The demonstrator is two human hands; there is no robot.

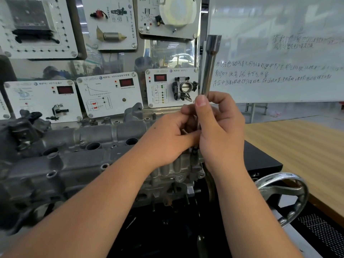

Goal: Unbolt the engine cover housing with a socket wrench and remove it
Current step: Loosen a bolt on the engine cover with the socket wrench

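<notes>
Both hands: my right hand (221, 131) and left hand (169, 138) meet over the right end of the engine.
Right hand grip: fingers and thumb curled round the lower part of the socket wrench (210, 66), whose long steel shaft stands nearly upright with its socket end uppermost.
Left hand grip: fingers curled in against the same shaft just beside my right palm; what exactly they pinch there is hidden between the hands.
Why held so: I judge the upright shaft keeps the lower end lined up with a bolt below, the left hand steadying it while the right does the turning.
Lower tip: a dark end shows just beneath my right hand, near the casting; I cannot tell if it is seated on a bolt.
Engine cover housing (78, 146): on top of the engine, below and left of my hands, not lifted.
Wells in the housing: several round open bores along the top; they look dark, contents not visible.
Handwheel (283, 194): chrome, at the stand's right side, untouched.
</notes>
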